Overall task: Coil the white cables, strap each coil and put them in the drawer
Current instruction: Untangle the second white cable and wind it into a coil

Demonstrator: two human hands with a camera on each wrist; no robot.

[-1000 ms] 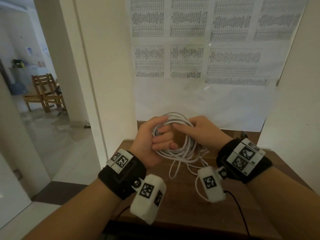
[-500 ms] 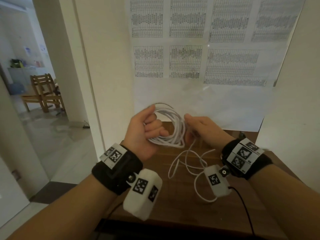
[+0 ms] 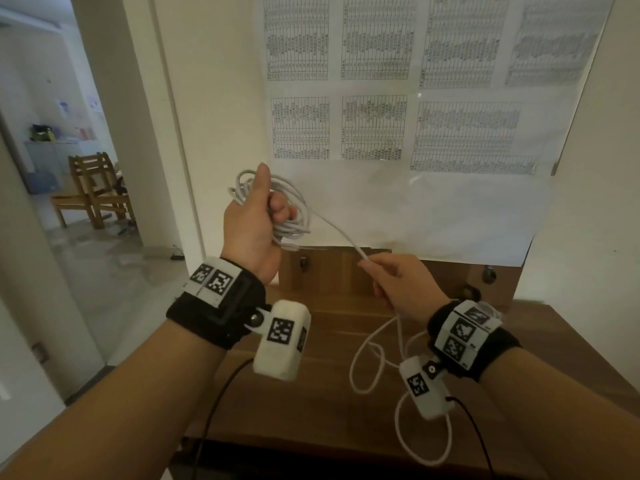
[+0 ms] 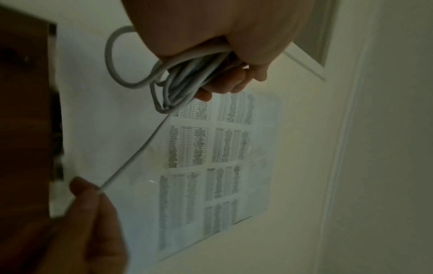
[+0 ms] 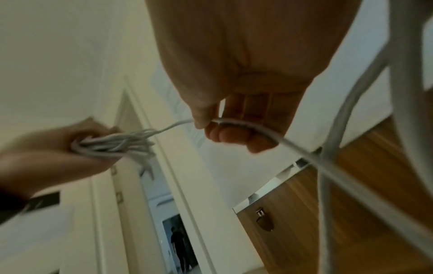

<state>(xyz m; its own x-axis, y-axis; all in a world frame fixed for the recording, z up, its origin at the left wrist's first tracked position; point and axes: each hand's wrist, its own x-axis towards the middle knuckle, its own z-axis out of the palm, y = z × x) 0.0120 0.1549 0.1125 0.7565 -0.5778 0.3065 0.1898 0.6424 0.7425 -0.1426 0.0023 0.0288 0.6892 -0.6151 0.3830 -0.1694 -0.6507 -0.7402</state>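
Note:
My left hand (image 3: pixel 258 216) is raised in front of the wall and grips a coil of white cable (image 3: pixel 294 216), thumb up; the same coil (image 4: pixel 185 77) (image 5: pixel 114 144) shows in both wrist views. A single taut strand (image 3: pixel 341 237) runs down to my right hand (image 3: pixel 398 282), which pinches it between thumb and fingers (image 5: pixel 220 129) above the wooden table (image 3: pixel 311 393). Behind the right hand the loose tail of the cable (image 3: pixel 367 362) loops over the tabletop. No drawer or strap is visible.
A wooden back panel with metal fittings (image 3: pixel 304 263) stands at the table's far edge. Printed sheets (image 3: pixel 381 126) hang on the wall behind. At left an open doorway shows a wooden chair (image 3: pixel 93 188). Black wires (image 3: pixel 221 386) run from the wrist cameras.
My left hand has lifted the coil up and left, away from the table. My right hand has slid down the cable toward the table, drawing one strand taut between the hands.

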